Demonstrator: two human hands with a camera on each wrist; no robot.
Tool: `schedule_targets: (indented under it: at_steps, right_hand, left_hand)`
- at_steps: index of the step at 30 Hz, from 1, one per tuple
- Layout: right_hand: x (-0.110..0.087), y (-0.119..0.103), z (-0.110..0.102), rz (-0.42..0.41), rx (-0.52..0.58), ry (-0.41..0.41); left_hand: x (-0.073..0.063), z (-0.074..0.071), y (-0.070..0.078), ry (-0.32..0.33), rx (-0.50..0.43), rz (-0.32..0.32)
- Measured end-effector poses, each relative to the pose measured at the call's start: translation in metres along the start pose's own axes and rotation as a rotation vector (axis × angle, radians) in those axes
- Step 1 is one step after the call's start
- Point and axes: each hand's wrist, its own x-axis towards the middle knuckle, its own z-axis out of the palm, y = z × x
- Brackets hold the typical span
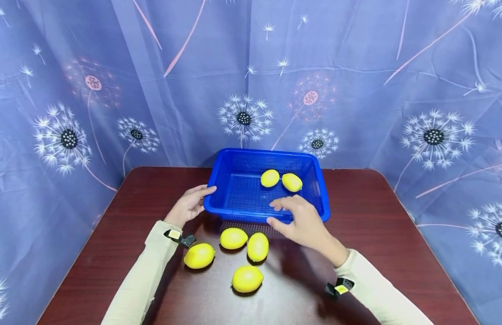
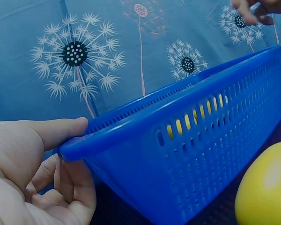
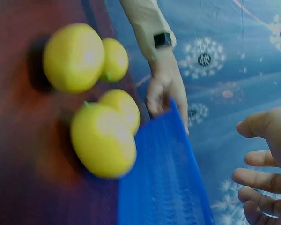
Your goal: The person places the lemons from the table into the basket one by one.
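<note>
A blue plastic basket (image 1: 242,214) with slotted walls stands on the table, holding two lemons (image 1: 269,178) toward its back right. My left hand (image 1: 190,205) grips the basket's left rim, thumb on top and fingers curled beneath, as the left wrist view shows. Over the front right rim hovers my right hand (image 1: 301,221), fingers apart and loosely bent, with nothing in it. The right wrist view also shows that hand (image 3: 267,173) empty. In front of the basket lie several more lemons (image 1: 247,279); one lemon (image 1: 199,256) is close to the left wrist.
The dark red-brown table (image 1: 380,225) extends to both sides of the basket. A blue curtain (image 1: 186,113) with dandelion prints hangs behind the table and along its sides. Each sleeve carries a small strapped wrist device (image 1: 340,288).
</note>
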Motion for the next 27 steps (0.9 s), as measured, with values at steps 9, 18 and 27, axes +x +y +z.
schedule_targets:
  at_steps: [9, 18, 27]
  right_hand:
    - [-0.035, -0.029, 0.025, -0.081, -0.058, -0.054]
    - [-0.064, -0.049, 0.051, -0.123, -0.129, -0.155]
    - [-0.084, -0.060, 0.070, -0.094, -0.174, -0.242]
  left_hand:
    - [-0.003, 0.000, 0.002, 0.021, 0.018, -0.009]
    - [-0.003, 0.002, 0.001, 0.036, 0.019, -0.012]
    - [-0.001, 0.003, -0.002, 0.032, -0.015, -0.013]
